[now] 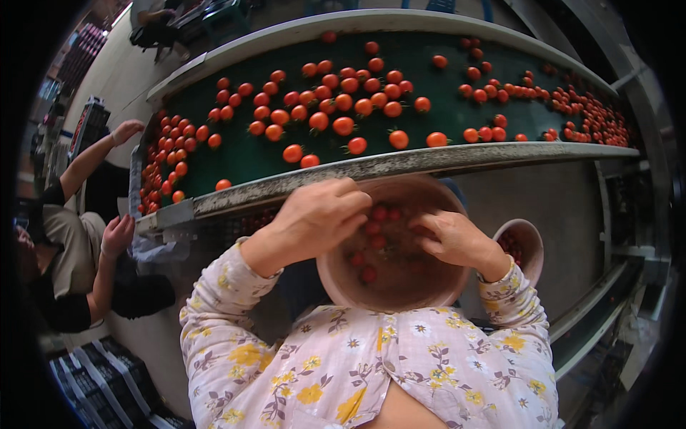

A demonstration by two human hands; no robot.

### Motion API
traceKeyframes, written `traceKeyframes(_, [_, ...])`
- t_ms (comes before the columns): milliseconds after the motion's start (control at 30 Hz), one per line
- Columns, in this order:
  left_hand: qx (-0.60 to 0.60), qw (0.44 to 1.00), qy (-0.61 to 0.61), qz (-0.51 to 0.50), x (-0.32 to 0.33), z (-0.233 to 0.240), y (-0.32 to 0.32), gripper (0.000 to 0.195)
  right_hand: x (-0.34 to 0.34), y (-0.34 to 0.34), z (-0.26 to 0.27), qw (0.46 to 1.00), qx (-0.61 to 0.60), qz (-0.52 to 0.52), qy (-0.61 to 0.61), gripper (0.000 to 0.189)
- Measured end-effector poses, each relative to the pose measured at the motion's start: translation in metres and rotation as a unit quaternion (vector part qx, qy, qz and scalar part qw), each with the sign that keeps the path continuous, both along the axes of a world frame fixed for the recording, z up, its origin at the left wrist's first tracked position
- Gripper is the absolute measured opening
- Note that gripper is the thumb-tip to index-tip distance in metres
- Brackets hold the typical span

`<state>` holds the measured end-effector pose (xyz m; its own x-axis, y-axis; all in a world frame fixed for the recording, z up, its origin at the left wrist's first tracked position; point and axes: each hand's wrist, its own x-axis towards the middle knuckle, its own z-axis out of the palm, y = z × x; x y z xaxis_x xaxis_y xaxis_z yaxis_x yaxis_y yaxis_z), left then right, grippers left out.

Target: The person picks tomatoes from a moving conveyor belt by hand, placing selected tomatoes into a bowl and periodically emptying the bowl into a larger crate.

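Note:
A wide pinkish basin [394, 297] sits between me and the conveyor, with several cherry tomatoes [377, 241] inside. Over its left rim is my left hand [327, 214], fingers curled down; whether they hold anything is hidden. My right hand [455, 238] reaches over the basin's right side with bent fingers, their tips blurred. Beyond the basin runs a green conveyor belt [241, 155] scattered with many red-orange tomatoes [343, 126], loose in the middle and crowded at both ends.
The belt's worn pale edge rail [257, 195] lies just beyond my hands. At the right stands a smaller bucket [536, 252] holding small red fruit. A co-worker's hands [118, 236] are at the belt's left end. Stacked black crates [102, 381] stand at the lower left.

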<state>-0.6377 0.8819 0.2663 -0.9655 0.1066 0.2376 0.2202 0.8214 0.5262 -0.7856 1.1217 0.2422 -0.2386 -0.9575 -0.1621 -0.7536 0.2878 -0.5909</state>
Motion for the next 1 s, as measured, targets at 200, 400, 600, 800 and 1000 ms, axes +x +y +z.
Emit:
traceKeyframes(200, [-0.086, 0.983, -0.119, 0.109, -0.042, 0.013, -0.066, 0.019, -0.024, 0.006, 0.033, 0.988, -0.147, -0.031, -0.041, 0.014])
traceKeyframes(400, [-0.103, 0.967, -0.221, 0.076, -0.059, 0.016, -0.074, 0.025, -0.087, 0.025, 0.062, 0.944, -0.253, -0.204, -0.067, 0.01])
traceKeyframes(600, [-0.153, 0.95, -0.262, 0.073, -0.065, 0.023, -0.076, 0.027, -0.202, 0.044, 0.042, 0.928, -0.019, -0.327, 0.18, 0.03])
traceKeyframes(800, [-0.146, 0.957, -0.226, 0.11, -0.049, 0.025, -0.066, 0.017, -0.199, -0.01, 0.036, 0.953, 0.1, -0.238, 0.158, 0.038])
traceKeyframes(1000, [-0.145, 0.964, -0.16, 0.156, -0.048, 0.017, -0.052, 0.017, -0.192, -0.007, 0.041, 0.977, -0.068, -0.17, 0.11, 0.038])
